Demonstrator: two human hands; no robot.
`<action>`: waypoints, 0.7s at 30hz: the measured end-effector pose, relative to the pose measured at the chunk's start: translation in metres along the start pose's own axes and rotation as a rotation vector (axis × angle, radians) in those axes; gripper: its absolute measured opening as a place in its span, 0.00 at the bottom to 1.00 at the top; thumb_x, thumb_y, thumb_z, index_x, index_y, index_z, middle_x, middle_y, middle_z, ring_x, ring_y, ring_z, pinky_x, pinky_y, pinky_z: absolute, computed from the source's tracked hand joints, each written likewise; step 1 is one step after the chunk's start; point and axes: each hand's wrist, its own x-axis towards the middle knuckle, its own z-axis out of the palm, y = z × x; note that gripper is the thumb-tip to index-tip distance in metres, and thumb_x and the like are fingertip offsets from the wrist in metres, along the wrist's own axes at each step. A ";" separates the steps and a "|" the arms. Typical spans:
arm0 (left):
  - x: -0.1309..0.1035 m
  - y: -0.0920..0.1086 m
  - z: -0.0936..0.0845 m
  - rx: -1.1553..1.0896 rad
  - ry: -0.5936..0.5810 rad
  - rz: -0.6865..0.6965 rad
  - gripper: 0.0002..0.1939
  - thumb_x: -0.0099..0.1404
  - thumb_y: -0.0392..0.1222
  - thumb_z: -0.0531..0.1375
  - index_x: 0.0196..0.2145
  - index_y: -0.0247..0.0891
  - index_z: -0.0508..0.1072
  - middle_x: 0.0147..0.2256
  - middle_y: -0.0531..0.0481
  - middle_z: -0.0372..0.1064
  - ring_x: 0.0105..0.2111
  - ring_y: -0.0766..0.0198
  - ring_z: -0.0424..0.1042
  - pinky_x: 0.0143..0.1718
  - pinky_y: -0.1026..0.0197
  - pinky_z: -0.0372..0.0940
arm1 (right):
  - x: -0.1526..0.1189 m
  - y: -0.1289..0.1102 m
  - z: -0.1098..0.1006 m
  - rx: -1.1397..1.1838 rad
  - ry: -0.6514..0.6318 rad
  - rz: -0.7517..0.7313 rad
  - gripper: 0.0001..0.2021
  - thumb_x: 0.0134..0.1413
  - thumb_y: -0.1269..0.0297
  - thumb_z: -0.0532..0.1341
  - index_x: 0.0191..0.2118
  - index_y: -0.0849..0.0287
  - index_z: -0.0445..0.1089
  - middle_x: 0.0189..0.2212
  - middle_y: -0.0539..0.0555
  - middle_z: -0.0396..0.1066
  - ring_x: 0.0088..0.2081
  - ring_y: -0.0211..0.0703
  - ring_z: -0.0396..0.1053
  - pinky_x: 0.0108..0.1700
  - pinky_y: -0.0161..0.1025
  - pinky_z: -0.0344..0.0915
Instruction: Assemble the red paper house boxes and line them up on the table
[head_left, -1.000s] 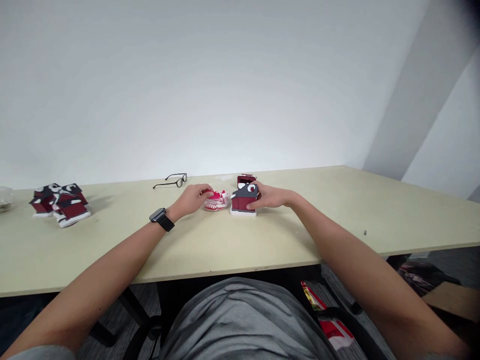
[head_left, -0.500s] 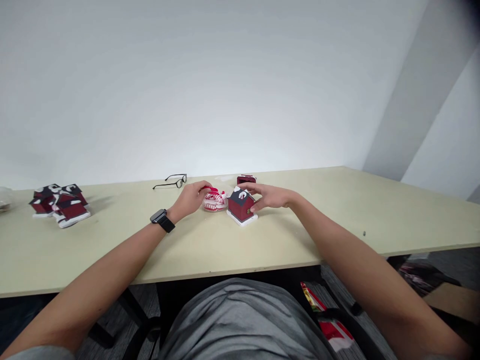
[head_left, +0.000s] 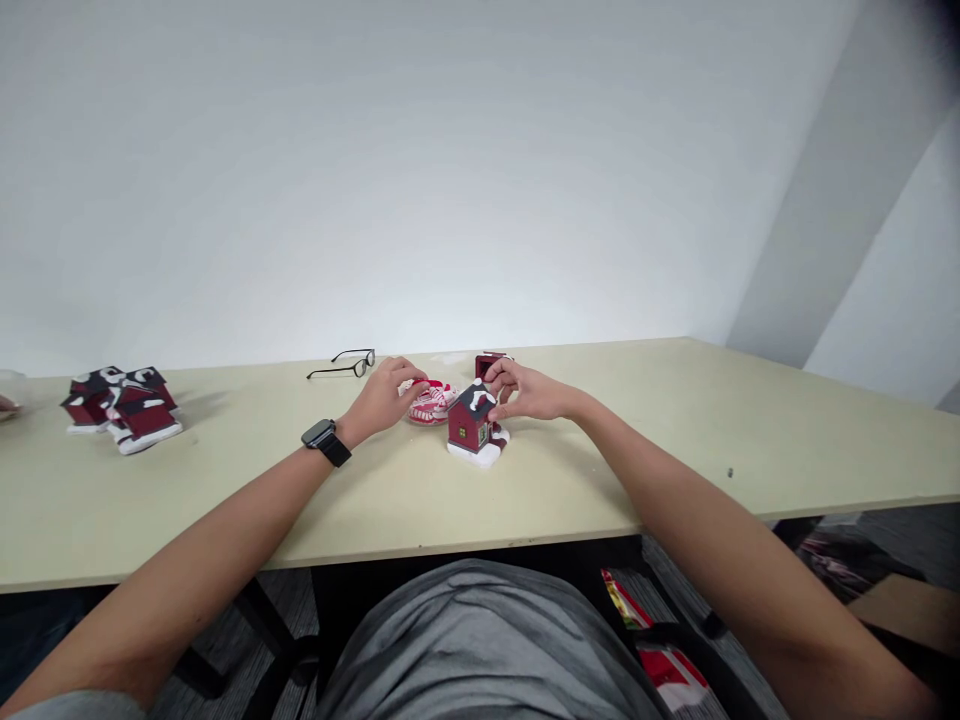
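A small dark red model house (head_left: 469, 425) with a dark, snow-capped roof and a white base stands on the table in front of me. The curled fingers and thumb of my right hand (head_left: 529, 391) grip its right side near the roof. Just left of the house is a clear round tub (head_left: 429, 420) of red-and-white striped pieces (head_left: 431, 400). My left hand (head_left: 388, 393), below a black watch (head_left: 325, 440), reaches over the tub's left edge. Its fingers close together at the striped pieces; what they pinch, if anything, is hidden.
Behind the house lies another dark red piece (head_left: 487, 362). Black glasses (head_left: 351, 366) rest near the wall. Several similar houses (head_left: 142, 415) cluster at the left, with a clear plastic bag (head_left: 11, 390) at the far left edge. A tiny dark bit (head_left: 730, 472) lies at the right.
The model house has turned so that a different wall with a window faces me, and it sits slightly further left. My right fingers have curled more. The left hand has shifted slightly over the tub.
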 end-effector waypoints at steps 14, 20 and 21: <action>-0.001 0.020 -0.001 -0.028 0.097 0.083 0.10 0.76 0.44 0.54 0.43 0.38 0.72 0.42 0.46 0.72 0.42 0.59 0.71 0.46 0.55 0.68 | 0.002 -0.012 0.031 -0.009 -0.013 0.064 0.39 0.40 0.51 0.79 0.57 0.57 0.67 0.52 0.60 0.75 0.50 0.54 0.74 0.54 0.53 0.73; -0.006 0.047 0.000 0.035 0.260 0.337 0.05 0.75 0.38 0.57 0.46 0.39 0.72 0.42 0.46 0.73 0.44 0.59 0.72 0.46 0.55 0.70 | 0.001 -0.016 0.034 0.045 -0.028 0.005 0.30 0.45 0.55 0.77 0.53 0.56 0.72 0.50 0.57 0.77 0.50 0.52 0.74 0.54 0.49 0.71; -0.007 0.051 0.001 0.059 0.285 0.400 0.05 0.74 0.37 0.58 0.47 0.38 0.72 0.42 0.45 0.73 0.44 0.59 0.72 0.46 0.55 0.70 | 0.001 -0.016 0.034 0.049 -0.025 0.003 0.27 0.46 0.57 0.77 0.52 0.56 0.73 0.48 0.56 0.78 0.48 0.51 0.74 0.53 0.48 0.71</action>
